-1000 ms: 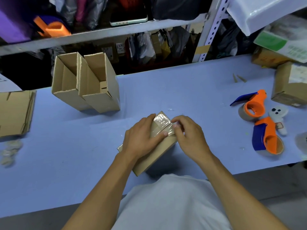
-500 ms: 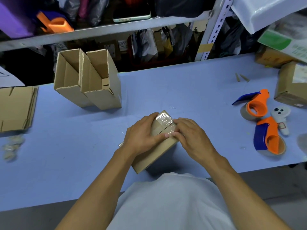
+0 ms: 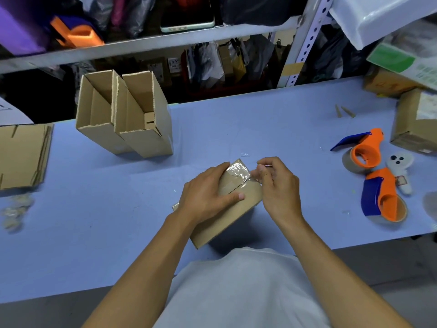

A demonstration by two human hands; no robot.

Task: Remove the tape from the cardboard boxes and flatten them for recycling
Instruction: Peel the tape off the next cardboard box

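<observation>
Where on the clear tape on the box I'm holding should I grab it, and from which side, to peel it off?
Grip the tape at its lifted edge by the box's far right corner, where your right hand already pinches it. Come from the right and probably pull left along the seam, while your left hand presses the box down. Elsewhere the tape looks stuck flat, giving little to catch.

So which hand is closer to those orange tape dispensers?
Right. The right hand is at the box's tape, on the dispensers' side; the left hand lies beyond it, on the box.
</observation>
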